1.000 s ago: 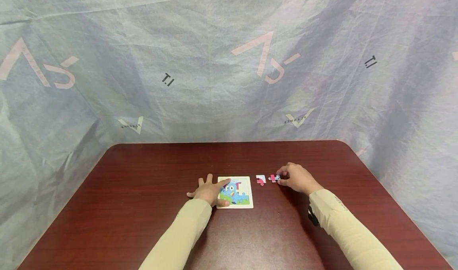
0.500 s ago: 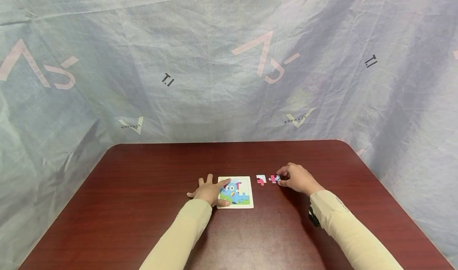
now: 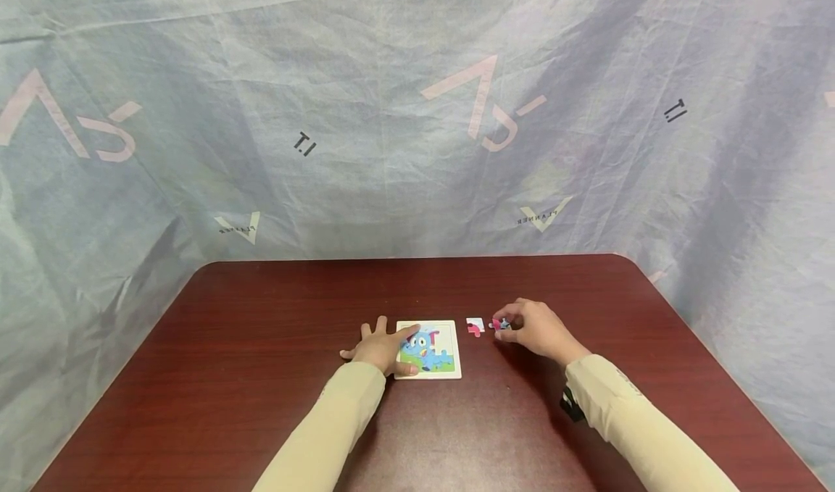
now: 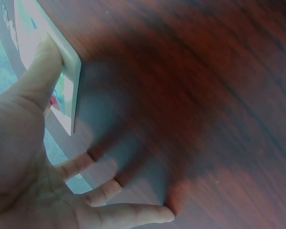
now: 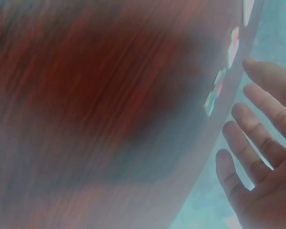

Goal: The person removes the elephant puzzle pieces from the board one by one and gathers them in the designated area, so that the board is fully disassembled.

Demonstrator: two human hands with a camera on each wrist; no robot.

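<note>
A square jigsaw board (image 3: 446, 343) in a cream frame lies mid-table, with a blue cartoon animal and green ground on it. My left hand (image 3: 376, 351) is spread flat, its thumb and index finger resting on the board's left part, the other fingers on the table; the left wrist view shows the thumb (image 4: 46, 62) on the board. Right of it lies a pink-and-white jigsaw piece (image 3: 476, 325). My right hand (image 3: 543, 329) is over pink and blue jigsaw pieces (image 5: 214, 93), partly covering them in the head view. In the right wrist view its fingers look loosely bent and apart from the pieces.
The dark red wooden table (image 3: 261, 390) has rounded far corners. A grey printed cloth (image 3: 391, 151) hangs behind it and along both sides. A dark object (image 3: 571, 403) shows under the right sleeve.
My right hand has shifted slightly left, and its fingers now cover more of the pink and blue pieces. My left hand and the board have stayed in place.
</note>
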